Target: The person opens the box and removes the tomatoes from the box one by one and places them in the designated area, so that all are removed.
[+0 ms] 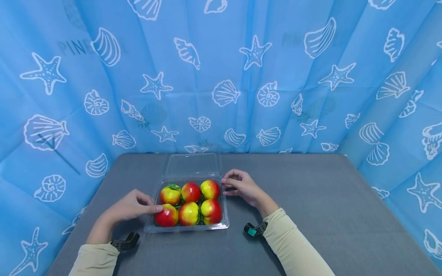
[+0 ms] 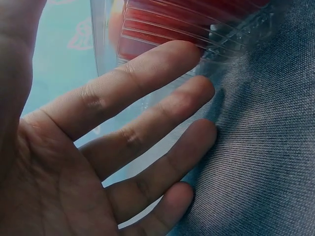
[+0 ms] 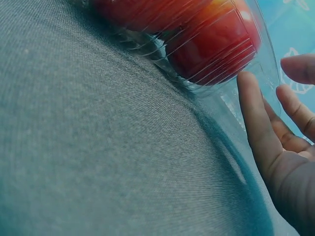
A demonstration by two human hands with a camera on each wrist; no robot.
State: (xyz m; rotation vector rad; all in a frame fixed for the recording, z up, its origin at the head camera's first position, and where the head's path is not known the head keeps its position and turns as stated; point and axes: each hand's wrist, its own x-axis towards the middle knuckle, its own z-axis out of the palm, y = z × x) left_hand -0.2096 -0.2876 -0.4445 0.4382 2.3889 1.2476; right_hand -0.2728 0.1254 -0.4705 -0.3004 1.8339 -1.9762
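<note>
A clear plastic clamshell box (image 1: 186, 229) lies on the table with its lid (image 1: 193, 165) folded back. Several shiny red-and-yellow fruits (image 1: 190, 213) fill it in two rows, with green leaves among them. At the box's left side is my left hand (image 1: 132, 207), its thumb reaching over the near-left fruit. In the left wrist view its fingers (image 2: 147, 113) are nearly straight, the index fingertip right at the ribbed wall. My right hand (image 1: 243, 187) is at the far right corner, fingers loosely bent. One fingertip (image 3: 246, 81) comes right up to the box wall in the right wrist view.
A grey cloth covers the table (image 1: 310, 214). Behind it and along both sides hangs a blue curtain (image 1: 221, 76) printed with white shells and starfish. Dark bands (image 1: 126, 242) sit on both wrists, below light sleeves (image 1: 293, 245).
</note>
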